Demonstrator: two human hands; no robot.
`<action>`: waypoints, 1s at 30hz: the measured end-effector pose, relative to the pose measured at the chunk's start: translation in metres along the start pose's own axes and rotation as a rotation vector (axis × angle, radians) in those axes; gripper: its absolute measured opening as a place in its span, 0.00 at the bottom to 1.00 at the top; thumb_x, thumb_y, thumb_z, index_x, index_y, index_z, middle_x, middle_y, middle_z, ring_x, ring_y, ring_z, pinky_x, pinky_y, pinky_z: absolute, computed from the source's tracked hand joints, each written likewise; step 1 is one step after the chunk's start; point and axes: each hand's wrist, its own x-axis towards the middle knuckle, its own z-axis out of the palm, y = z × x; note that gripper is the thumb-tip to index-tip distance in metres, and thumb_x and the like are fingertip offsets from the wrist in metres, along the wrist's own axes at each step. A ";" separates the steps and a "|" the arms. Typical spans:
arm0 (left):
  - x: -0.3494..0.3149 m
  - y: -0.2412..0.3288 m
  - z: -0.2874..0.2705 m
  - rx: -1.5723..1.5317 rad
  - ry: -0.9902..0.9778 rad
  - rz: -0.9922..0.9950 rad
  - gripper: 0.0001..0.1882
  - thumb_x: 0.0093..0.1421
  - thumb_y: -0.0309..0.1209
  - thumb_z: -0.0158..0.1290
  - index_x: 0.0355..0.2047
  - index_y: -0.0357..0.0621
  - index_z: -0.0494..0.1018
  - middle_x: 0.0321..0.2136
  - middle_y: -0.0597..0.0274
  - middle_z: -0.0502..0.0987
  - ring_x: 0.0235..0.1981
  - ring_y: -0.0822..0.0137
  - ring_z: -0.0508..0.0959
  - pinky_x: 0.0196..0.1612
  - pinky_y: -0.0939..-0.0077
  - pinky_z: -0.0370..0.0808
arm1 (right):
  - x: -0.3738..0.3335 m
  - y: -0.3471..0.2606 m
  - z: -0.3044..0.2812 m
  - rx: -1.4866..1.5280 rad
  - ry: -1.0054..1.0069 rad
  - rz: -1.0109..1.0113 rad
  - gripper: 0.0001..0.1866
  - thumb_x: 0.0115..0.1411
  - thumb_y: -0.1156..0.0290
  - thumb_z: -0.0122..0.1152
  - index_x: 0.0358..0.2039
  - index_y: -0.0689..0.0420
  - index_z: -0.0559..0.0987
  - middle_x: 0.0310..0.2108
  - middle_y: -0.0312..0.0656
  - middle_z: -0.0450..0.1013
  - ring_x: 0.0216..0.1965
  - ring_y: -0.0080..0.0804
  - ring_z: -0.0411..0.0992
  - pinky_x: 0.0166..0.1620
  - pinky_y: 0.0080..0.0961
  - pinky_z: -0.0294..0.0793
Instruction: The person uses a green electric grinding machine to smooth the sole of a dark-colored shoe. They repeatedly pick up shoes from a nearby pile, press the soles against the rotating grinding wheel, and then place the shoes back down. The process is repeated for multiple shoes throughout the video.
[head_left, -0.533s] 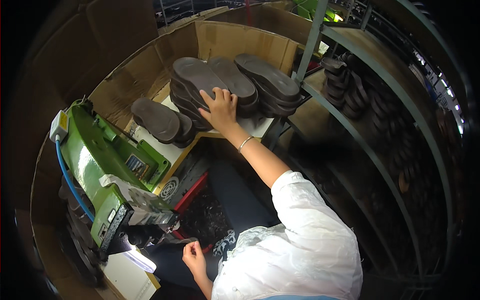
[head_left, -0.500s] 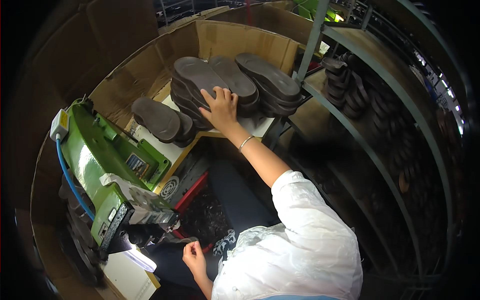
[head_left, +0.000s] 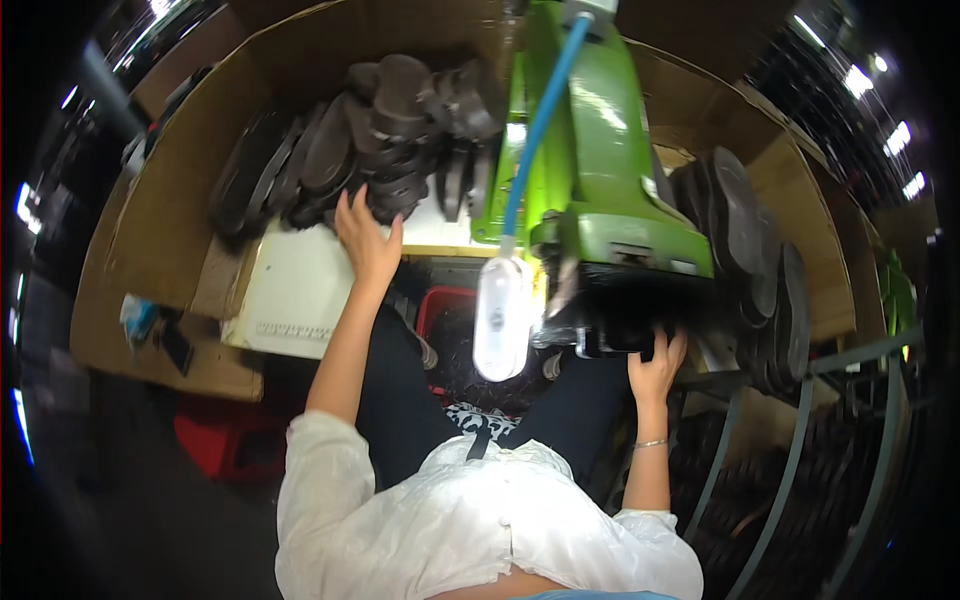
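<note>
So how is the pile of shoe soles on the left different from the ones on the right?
The left pile of shoe soles lies jumbled, leaning every way; the right shoe soles stand on edge in a neat row. The left hand reaches the left pile; the right hand is under the green machine, off the right soles. Both are dark, beside cardboard walls.

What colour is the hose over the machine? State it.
Blue: the hose runs down the green machine, clearest in the head view.

The left hand [head_left: 366,240] reaches up toward eleven o'clock, arm nearly straight, fingers spread and open, palm down. The right hand [head_left: 656,365] is raised toward one o'clock, forearm upright, fingers curled upward; a thin bracelet circles its wrist. White sleeves cover both upper arms.
</note>
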 end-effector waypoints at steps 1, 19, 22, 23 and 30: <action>0.013 -0.004 0.003 0.106 0.007 -0.003 0.36 0.45 0.32 0.57 0.54 0.44 0.55 0.55 0.43 0.53 0.57 0.44 0.52 0.57 0.54 0.51 | -0.002 -0.007 -0.001 0.026 -0.017 -0.007 0.18 0.48 0.71 0.59 0.42 0.58 0.73 0.54 0.55 0.57 0.56 0.52 0.54 0.55 0.45 0.54; 0.061 -0.142 0.023 0.365 -0.209 0.290 0.21 0.44 0.32 0.59 0.39 0.39 0.71 0.38 0.51 0.72 0.39 0.51 0.73 0.40 0.62 0.69 | 0.001 -0.048 0.006 0.407 -0.048 -0.200 0.13 0.41 0.73 0.61 0.31 0.59 0.76 0.45 0.55 0.64 0.47 0.50 0.64 0.48 0.39 0.65; 0.046 -0.131 -0.002 0.539 -0.131 0.171 0.12 0.45 0.28 0.55 0.31 0.45 0.67 0.35 0.56 0.70 0.32 0.48 0.72 0.34 0.57 0.68 | -0.014 -0.065 0.017 0.572 -0.061 -0.198 0.13 0.44 0.72 0.60 0.33 0.59 0.75 0.47 0.53 0.63 0.49 0.48 0.63 0.49 0.38 0.65; 0.029 -0.119 -0.011 0.542 -0.072 0.181 0.08 0.46 0.30 0.53 0.25 0.46 0.64 0.31 0.57 0.69 0.31 0.48 0.72 0.33 0.54 0.66 | -0.022 -0.069 0.023 0.605 -0.105 -0.195 0.13 0.45 0.72 0.60 0.34 0.59 0.74 0.48 0.52 0.63 0.50 0.47 0.62 0.49 0.37 0.65; -0.114 0.031 -0.077 -0.027 -0.128 0.318 0.13 0.38 0.24 0.55 0.16 0.42 0.59 0.18 0.57 0.64 0.19 0.55 0.65 0.24 0.63 0.62 | -0.060 -0.113 0.050 1.379 -0.724 0.324 0.20 0.50 0.63 0.61 0.42 0.60 0.72 0.43 0.44 0.69 0.45 0.37 0.67 0.47 0.29 0.66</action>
